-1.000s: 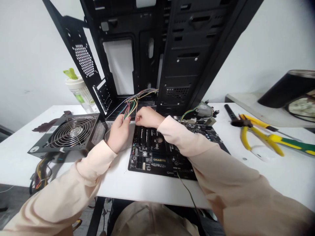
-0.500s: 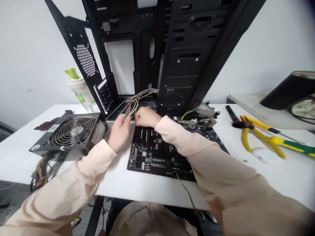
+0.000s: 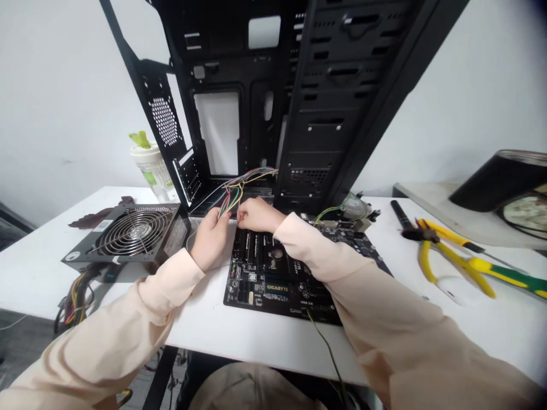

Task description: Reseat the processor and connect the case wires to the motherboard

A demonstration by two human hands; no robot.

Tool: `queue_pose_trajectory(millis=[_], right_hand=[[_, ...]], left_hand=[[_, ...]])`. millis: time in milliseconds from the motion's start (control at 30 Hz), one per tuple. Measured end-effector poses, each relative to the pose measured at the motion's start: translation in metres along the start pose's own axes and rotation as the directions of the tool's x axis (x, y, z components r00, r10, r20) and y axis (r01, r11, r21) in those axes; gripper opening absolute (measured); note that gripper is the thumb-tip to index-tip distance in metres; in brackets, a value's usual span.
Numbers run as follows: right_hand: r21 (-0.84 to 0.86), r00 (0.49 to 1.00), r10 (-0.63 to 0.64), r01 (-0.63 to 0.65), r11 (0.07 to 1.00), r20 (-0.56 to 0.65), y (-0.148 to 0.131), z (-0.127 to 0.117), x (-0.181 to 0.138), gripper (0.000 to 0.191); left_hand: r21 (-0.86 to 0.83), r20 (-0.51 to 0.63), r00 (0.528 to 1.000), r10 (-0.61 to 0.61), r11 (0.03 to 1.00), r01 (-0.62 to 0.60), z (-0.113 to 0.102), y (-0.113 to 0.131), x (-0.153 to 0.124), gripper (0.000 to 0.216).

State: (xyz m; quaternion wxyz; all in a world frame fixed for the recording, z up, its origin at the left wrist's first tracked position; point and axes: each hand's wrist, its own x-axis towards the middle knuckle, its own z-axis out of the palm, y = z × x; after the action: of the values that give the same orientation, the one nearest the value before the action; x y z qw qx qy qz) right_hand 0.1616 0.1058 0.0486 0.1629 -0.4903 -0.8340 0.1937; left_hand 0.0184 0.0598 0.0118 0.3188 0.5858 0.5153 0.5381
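Your left hand and right hand pinch thin coloured case wires, fingers pressed together, sorting them above the black motherboard.

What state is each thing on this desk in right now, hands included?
Left hand: closed on the coloured wires.
Right hand: pinching the wire ends.
Computer case: upright, side open, bare inside.
Motherboard: flat on table, outside the case.
Power supply: lying fan-up.
Yellow pliers: lying untouched.
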Motion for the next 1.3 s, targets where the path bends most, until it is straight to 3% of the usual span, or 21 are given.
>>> queue_pose_trajectory(millis=[167,400,500,700,1000,1300], right_hand=[[0.089,1.000,0.002,-0.003,0.996,0.005,0.005,-0.003,0.001,0.008],[0.258,0.994,0.026,0.002,0.966,-0.105,0.005,-0.015,0.003,0.006],[0.368,0.999,-0.028,0.039,0.929,-0.033,0.002,-0.018,0.002,0.008],[0.690,0.975,-0.179,0.041,0.723,0.131,0.003,-0.013,0.002,0.008],[0.615,0.965,-0.227,0.100,0.782,0.131,0.000,-0.021,-0.002,0.022],[0.636,0.989,0.032,-0.119,0.762,0.147,-0.008,-0.026,-0.003,0.026]], left_hand=[[-0.016,0.030,0.999,-0.013,1.000,0.014,0.001,0.001,0.000,0.017],[-0.053,0.077,0.997,-0.031,0.998,0.035,0.000,0.005,0.000,0.020],[-0.056,0.092,0.995,-0.031,0.998,0.036,-0.002,0.007,-0.001,0.021],[-0.069,0.154,0.988,-0.024,0.997,0.035,-0.004,0.009,-0.002,0.026],[-0.062,0.161,0.986,-0.047,0.996,0.058,-0.003,0.006,-0.001,0.030],[-0.066,0.135,0.989,-0.066,0.995,0.075,-0.002,0.012,-0.002,0.024]])
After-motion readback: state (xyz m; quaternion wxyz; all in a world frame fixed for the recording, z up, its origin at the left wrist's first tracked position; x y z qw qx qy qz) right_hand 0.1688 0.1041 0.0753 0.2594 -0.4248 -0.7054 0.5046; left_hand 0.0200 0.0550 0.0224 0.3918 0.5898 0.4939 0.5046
